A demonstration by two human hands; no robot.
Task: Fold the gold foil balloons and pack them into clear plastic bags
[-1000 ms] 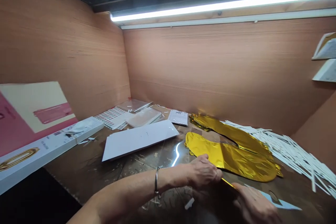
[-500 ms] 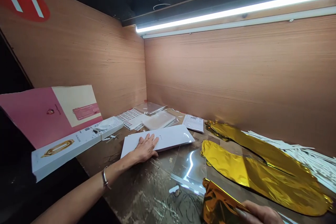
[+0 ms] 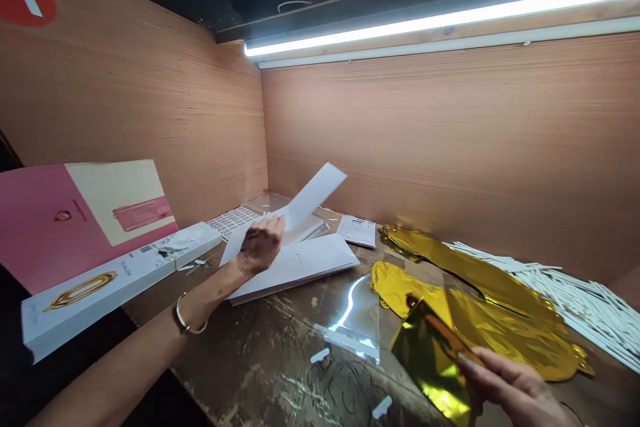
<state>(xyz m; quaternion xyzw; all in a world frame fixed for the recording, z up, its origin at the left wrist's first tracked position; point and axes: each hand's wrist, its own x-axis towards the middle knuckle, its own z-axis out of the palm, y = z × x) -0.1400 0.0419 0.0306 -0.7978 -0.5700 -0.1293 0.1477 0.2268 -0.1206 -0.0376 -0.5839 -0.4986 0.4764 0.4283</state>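
Observation:
My left hand (image 3: 261, 245) is closed on a white paper sheet (image 3: 316, 195), lifted and bent above a stack of white sheets (image 3: 305, 263) on the table. My right hand (image 3: 510, 380), at the lower right, pinches a folded piece of gold foil (image 3: 433, 363) between thumb and fingers. Beyond it, flat gold foil balloons (image 3: 500, 327) lie on the table. A clear plastic bag (image 3: 345, 320) lies flat between the paper stack and the foil.
On the left stand a long white box (image 3: 115, 280) and a pink and cream carton (image 3: 95, 213). Clear bags, printed label sheets (image 3: 233, 219) and a printed packet (image 3: 357, 230) sit at the back. White straws (image 3: 565, 293) are heaped on the right. Wooden walls enclose the table.
My left hand has gone from lying flat on the paper stack to lifting one sheet off it. My right hand has raised the folded gold foil. The view has shifted slightly right.

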